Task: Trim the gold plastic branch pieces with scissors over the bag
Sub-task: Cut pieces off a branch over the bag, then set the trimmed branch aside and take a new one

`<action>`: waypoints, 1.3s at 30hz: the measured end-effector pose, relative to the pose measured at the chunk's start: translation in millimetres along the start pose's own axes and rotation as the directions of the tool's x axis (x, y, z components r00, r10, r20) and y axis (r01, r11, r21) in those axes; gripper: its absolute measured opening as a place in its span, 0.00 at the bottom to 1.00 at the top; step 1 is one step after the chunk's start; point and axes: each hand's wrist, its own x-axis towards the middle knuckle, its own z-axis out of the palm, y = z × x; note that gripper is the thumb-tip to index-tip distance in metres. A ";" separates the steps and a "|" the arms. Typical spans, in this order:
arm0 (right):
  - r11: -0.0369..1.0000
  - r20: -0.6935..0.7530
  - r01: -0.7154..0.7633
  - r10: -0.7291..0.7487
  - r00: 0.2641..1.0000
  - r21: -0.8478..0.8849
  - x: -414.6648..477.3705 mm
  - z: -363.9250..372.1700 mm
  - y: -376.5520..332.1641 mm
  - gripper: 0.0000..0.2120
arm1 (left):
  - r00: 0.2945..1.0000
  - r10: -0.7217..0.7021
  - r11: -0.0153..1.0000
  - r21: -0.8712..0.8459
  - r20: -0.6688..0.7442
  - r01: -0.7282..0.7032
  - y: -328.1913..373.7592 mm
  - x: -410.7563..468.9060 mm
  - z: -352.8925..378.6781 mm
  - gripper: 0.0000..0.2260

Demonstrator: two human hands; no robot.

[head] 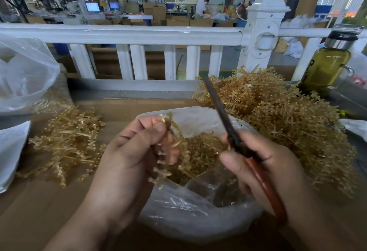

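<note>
Head camera view, looking down at a brown cardboard work surface [39, 201]. Two bare hands work over an open clear plastic bag [188, 215] that sits near the viewer, in the middle.

The left hand [135, 151] has its fingers curled tight around a gold plastic branch piece [174, 137], pinching it near the top. The piece hangs down over the bag's mouth, its knobbly twigs slightly blurred.

The right hand [264, 163] is closed around the red handles of a pair of scissors [228, 123]. The dark blades point up and away, leaning to the left, and appear to lie together as one strip. They rise just right of the held piece without touching it.

Inside the bag lies a heap of gold trimmings [200, 157].

To the right, beyond the bag, a large tangled pile of gold branches [288, 115] spreads over the surface. To the left lies a smaller pile [69, 141] of flatter gold pieces. At the far left sits a second clear bag [25, 76], with white paper [10, 151] below it.

At the far right stands a bottle [325, 66] of yellow-green liquid with a metal collar and a glass handle.

A white railing [139, 34] runs across behind the table. Beyond it is a workshop with boxes, screens and a person in a white top [201, 6].
</note>
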 end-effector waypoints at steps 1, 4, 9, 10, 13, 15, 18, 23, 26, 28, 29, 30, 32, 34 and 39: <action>0.992 -0.035 -0.039 0.044 0.998 0.120 0.5 1.1 0.8 0.24 | 0.998 -0.056 0.997 -0.051 0.039 0.058 1.7 -0.4 -1.7 0.06; 0.936 -0.054 -0.075 0.100 0.993 0.345 4.3 3.7 6.5 0.28 | 0.943 -0.248 0.945 -0.158 0.221 0.286 7.1 -2.4 -6.1 0.11; 0.930 0.116 -0.066 0.025 0.993 0.363 5.8 4.6 8.1 0.27 | 0.852 -0.367 0.907 -0.058 0.375 0.416 5.5 -3.4 -4.3 0.20; 0.925 0.163 -0.064 0.002 0.987 0.374 6.2 6.0 7.6 0.26 | 0.863 -0.353 0.923 -0.019 0.362 0.385 3.9 -1.9 -2.5 0.21; 0.853 0.224 -0.077 -0.047 0.973 0.516 6.5 9.2 4.9 0.22 | 0.896 -0.357 0.934 0.085 0.262 0.347 -4.1 1.6 12.1 0.23; 0.771 0.237 -0.140 -0.014 0.972 0.621 6.2 10.2 2.7 0.21 | 0.951 -0.286 0.958 0.062 0.118 0.280 -21.1 4.7 23.7 0.23; 0.644 0.181 -0.165 0.042 0.983 0.747 6.2 12.9 -0.6 0.18 | 0.951 -0.280 0.946 -0.131 0.130 0.297 -22.1 6.3 18.0 0.23; 0.618 -0.016 -0.116 0.204 0.979 0.777 8.2 14.4 -2.8 0.17 | 0.955 -0.163 0.959 -0.188 0.247 0.213 -6.8 -3.2 10.1 0.37; 0.652 -0.053 -0.089 0.196 0.979 0.753 5.3 17.4 -4.5 0.18 | 0.985 -0.073 0.997 -0.021 0.158 0.078 -21.9 -6.5 15.4 0.26; 0.688 -0.014 -0.120 0.186 0.983 0.716 4.1 20.4 -4.9 0.19 | 0.991 -0.023 1.000 0.008 0.132 0.022 -23.1 -7.5 15.2 0.18; 0.693 0.032 -0.150 0.180 0.983 0.705 3.8 21.0 -5.4 0.19 | 0.992 -0.003 1.000 0.021 0.123 0.000 -23.1 -7.0 16.3 0.14; 0.701 0.075 -0.177 0.174 0.982 0.691 3.4 20.9 -5.7 0.20 | 0.994 0.009 0.999 0.039 0.108 -0.014 -22.9 -6.3 15.4 0.12; 0.731 0.100 -0.189 0.164 0.981 0.656 3.1 19.8 -5.8 0.19 | 0.994 0.026 0.996 0.086 0.102 -0.035 -21.8 -5.2 13.3 0.11; 0.753 0.081 -0.172 0.156 0.984 0.635 2.4 19.5 -7.0 0.19 | 0.995 0.032 0.990 0.131 0.097 -0.045 -21.7 -4.7 12.6 0.15; 0.860 0.037 -0.079 0.070 0.997 0.505 0.2 21.7 -10.0 0.18 | 1.000 -0.016 0.987 0.158 0.008 0.015 -20.8 -4.3 11.9 0.18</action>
